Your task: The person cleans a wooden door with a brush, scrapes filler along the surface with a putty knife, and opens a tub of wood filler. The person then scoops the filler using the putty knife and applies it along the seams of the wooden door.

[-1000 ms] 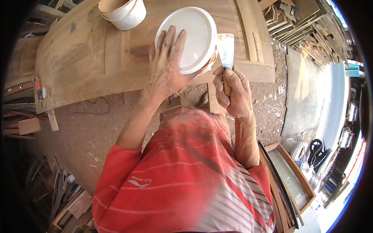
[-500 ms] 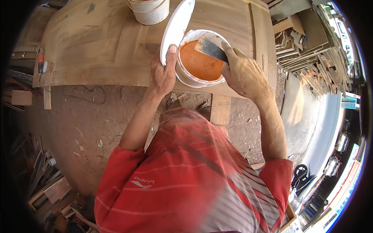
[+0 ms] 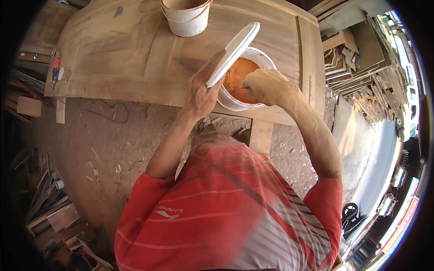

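A white bucket [image 3: 228, 101] of thick orange paste [image 3: 240, 70] stands near the front edge of a wooden door panel [image 3: 113, 58]. My left hand [image 3: 202, 92] is closed on a round white lid [image 3: 236, 50], tilted up beside the bucket's left rim. Over the bucket's mouth, my right hand [image 3: 269, 86] is closed with its fingers down toward the paste. The putty knife it grips was visible half a second ago; now its blade is hidden behind the hand or in the paste.
Farther back on the panel stands a second white bucket [image 3: 187, 25] with a handle. A red-and-black tool [image 3: 56, 67] lies at the panel's left end. Stacked boards [image 3: 361, 67] fill the right side, and wood scraps [image 3: 63, 217] lie at lower left.
My right hand has turned and lowered the putty knife into the bucket, so its blade no longer shows. The lid in my left hand leans further right, nearer the bucket's mouth.
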The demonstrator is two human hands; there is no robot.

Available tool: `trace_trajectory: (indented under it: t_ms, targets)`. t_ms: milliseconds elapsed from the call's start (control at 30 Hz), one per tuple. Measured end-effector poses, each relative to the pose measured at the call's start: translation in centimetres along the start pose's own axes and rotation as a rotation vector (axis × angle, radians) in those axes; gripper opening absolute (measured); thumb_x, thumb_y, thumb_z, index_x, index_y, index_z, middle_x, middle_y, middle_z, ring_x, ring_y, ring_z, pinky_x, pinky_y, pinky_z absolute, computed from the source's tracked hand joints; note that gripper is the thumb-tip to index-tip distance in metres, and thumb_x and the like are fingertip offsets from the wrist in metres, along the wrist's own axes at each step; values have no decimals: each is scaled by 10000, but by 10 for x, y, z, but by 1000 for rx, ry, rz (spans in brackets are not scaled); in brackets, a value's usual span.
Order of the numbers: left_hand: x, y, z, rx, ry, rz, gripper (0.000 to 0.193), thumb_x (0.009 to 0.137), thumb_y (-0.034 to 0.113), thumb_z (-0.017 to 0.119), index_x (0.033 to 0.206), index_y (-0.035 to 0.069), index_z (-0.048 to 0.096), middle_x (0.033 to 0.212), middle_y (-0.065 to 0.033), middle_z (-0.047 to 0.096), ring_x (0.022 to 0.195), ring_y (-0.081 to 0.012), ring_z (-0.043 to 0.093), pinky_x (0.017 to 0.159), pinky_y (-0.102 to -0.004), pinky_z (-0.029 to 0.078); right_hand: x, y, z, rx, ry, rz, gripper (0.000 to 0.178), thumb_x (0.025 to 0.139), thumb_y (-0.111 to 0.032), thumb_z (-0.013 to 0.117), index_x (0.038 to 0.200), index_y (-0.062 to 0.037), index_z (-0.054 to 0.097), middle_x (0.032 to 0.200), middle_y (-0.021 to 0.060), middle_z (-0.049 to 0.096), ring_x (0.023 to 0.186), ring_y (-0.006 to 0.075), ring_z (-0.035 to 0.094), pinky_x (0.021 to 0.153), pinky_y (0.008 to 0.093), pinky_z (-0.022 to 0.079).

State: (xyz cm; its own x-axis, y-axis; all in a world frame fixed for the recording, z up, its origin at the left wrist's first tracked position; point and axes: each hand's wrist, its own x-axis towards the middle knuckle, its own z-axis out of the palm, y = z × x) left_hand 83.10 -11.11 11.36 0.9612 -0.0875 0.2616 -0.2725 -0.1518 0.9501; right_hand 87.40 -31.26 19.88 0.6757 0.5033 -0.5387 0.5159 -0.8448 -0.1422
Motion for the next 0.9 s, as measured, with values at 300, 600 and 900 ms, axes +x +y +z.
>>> trace_trajectory:
  t_ms: [300,600,900]
  targets:
    - [1,-6,-3,41,-84,60,408,1093,155,541,1480,28,564,1439,-208,627,1331,-324,609,1098,-412,490,28,22,26,55,132,61,206,965,-109,583,992,-35,774,965,181,766,952,362,741,828,516,592]
    - [6,-3,-3,-21,-41,-14,385,1112,225,553,1433,18,604,1209,-141,720,1067,-213,670,928,-373,544,31,20,28,149,103,-5,225,959,-109,615,1101,-72,786,1032,165,771,988,351,735,869,489,585]
    - [8,1,0,-27,12,5,419,1126,325,536,1368,-2,638,1086,-110,730,980,-173,640,867,-351,535,43,32,33,65,191,167,218,922,-84,623,1062,-68,790,1035,176,771,1002,352,733,870,493,577]
